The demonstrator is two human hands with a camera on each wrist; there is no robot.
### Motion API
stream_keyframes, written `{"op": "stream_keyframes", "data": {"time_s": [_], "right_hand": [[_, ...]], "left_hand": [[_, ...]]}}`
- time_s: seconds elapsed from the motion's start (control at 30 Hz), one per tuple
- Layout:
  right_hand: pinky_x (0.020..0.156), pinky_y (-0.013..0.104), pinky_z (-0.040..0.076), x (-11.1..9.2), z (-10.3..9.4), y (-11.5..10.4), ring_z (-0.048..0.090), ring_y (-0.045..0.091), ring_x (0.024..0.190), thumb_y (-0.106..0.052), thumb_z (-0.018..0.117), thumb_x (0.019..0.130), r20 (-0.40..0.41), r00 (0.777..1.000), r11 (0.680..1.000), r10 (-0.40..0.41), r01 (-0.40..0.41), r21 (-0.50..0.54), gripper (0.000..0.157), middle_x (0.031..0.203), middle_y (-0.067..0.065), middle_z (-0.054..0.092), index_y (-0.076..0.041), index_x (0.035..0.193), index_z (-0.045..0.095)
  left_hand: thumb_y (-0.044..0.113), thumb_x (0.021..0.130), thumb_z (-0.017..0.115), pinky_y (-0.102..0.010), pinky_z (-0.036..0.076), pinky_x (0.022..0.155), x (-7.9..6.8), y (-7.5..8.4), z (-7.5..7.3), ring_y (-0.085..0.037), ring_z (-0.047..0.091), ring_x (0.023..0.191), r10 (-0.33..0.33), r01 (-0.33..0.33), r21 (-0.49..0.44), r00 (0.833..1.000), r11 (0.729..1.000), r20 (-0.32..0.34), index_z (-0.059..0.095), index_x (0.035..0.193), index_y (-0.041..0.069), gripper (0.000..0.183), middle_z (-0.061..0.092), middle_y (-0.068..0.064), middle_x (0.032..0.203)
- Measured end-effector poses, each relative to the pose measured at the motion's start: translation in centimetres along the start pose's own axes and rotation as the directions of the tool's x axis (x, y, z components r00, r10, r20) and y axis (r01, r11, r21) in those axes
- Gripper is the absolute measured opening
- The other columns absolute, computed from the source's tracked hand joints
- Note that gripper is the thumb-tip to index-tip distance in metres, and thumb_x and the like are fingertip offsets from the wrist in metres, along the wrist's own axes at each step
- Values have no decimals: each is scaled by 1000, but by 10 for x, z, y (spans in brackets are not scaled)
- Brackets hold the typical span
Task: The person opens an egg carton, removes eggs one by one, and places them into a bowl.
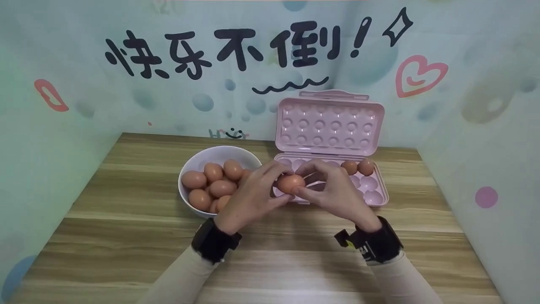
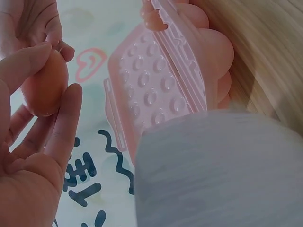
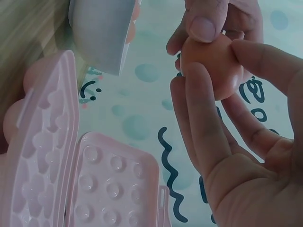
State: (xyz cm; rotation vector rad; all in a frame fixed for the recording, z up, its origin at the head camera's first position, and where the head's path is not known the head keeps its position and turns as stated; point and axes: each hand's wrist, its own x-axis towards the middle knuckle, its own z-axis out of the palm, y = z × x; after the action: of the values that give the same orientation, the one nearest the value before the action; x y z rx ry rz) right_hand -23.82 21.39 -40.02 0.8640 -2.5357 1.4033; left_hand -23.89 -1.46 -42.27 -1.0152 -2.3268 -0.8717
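Both hands hold one brown egg [image 1: 291,184] between them, above the front left part of a pink egg carton [image 1: 368,183]. The left hand [image 1: 252,191] has its thumb and fingers round the egg's left side. From the other side, the right hand [image 1: 335,191] pinches it with thumb and fingertips. In the right wrist view the egg [image 3: 212,64] shows between both hands' fingers. Two brown eggs, a left one [image 1: 349,167] and a right one [image 1: 365,167], sit in the carton's back right cups. The hands hide much of the carton's left side.
A white bowl [image 1: 196,164] heaped with several brown eggs [image 1: 222,188] stands left of the carton. The carton's dimpled lid [image 1: 329,134] stands raised at the back. A printed cloth [image 1: 168,105] rises behind the wooden table [image 1: 270,261] and along its sides.
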Motion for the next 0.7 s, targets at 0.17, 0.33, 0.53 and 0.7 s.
{"op": "stream_keyframes", "data": {"time_s": [0.17,0.33,0.53,0.7], "right_hand": [[86,32,63,1,-5,1,76,21,100,-17,86,91,18,1000,1000,-12,12,9,30,112,5,74,-8,115,71],[86,31,63,0,-12,1,76,22,101,-12,82,94,-15,1000,1000,1,-1,-14,26,115,5,75,-7,118,73],[83,33,63,0,-19,3,75,19,99,-12,80,96,-34,999,999,12,-14,-53,20,110,1,76,-9,115,74],[83,32,62,0,-23,4,74,18,100,-11,79,96,-47,999,997,16,-20,-76,20,111,2,76,-10,115,74]], "left_hand": [[20,91,85,-28,56,97,1,-3,-8,-16,67,108,-17,17,10,999,1000,43,66,125,11,40,69,-4,124],[20,92,85,-31,57,96,-1,-7,-28,-17,66,106,-89,88,16,993,996,73,67,125,12,38,67,-3,122],[20,90,87,-37,57,89,-5,-19,-58,-22,67,106,-159,155,53,984,986,77,70,125,11,40,68,-5,122],[18,87,86,-45,55,94,-3,-35,-81,-28,66,109,-199,187,96,971,978,135,70,125,9,42,68,-8,125]]}}
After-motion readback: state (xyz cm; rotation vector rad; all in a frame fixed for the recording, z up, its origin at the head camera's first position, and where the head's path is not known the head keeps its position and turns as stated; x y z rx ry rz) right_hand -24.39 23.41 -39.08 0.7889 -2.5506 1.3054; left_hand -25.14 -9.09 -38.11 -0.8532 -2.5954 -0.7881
